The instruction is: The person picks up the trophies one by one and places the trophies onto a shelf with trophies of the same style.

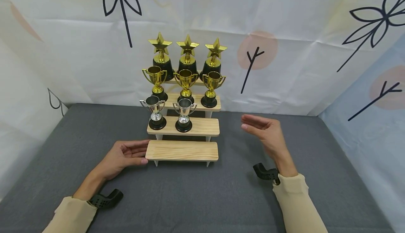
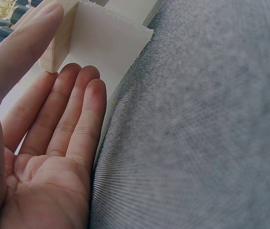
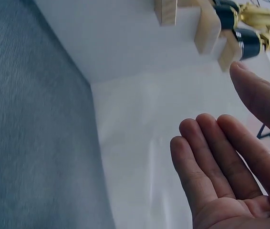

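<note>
A stepped wooden display stand (image 1: 181,151) rises in several tiers in the head view; its lowest board is bare. On the tier above it stand two silver trophy cups (image 1: 184,110), to the left and middle. Three gold trophy cups (image 1: 185,81) line the tier behind, and three gold star trophies (image 1: 188,62) the top one. My left hand (image 1: 121,157) is at the left end of the lowest board, fingers extended, fingertips right at the board's edge (image 2: 61,43). My right hand (image 1: 265,134) is held off to the right of the stand, palm facing it, fingers fairly straight, holding nothing.
A grey cloth (image 1: 190,197) covers the table under the stand. White patterned fabric (image 1: 284,85) hangs close behind, with side panels at left and right. Both wrists carry a dark camera band (image 1: 265,172).
</note>
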A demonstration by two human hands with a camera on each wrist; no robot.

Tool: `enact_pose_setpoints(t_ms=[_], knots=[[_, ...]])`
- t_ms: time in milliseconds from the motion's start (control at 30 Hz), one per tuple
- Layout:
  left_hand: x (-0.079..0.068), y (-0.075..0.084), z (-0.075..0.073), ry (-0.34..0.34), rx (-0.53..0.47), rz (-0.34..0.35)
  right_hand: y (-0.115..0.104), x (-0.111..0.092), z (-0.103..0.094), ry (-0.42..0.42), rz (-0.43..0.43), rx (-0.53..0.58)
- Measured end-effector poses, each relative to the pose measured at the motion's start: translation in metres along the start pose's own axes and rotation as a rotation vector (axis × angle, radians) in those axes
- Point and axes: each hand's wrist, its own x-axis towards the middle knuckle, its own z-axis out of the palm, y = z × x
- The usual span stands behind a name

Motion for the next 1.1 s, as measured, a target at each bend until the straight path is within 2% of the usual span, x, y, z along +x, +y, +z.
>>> enact_pose_setpoints(t_ms=[367, 633, 933, 1100], knots=[[0.000, -0.001, 0.000, 0.007, -0.004, 0.003, 0.018, 0.000, -0.023, 0.048, 0.015, 0.001], [0.000, 0.000, 0.001, 0.006, -0.006, -0.011, 0.029, 0.001, -0.033, 0.135, 0.024, 0.014], [0.000, 0.003, 0.001, 0.009, -0.003, -0.020, 0.031, 0.000, -0.041, 0.164, 0.023, 0.039], [0.000, 0.008, 0.002, 0.025, 0.016, -0.052, 0.031, 0.000, -0.043, 0.172, 0.023, 0.026]])
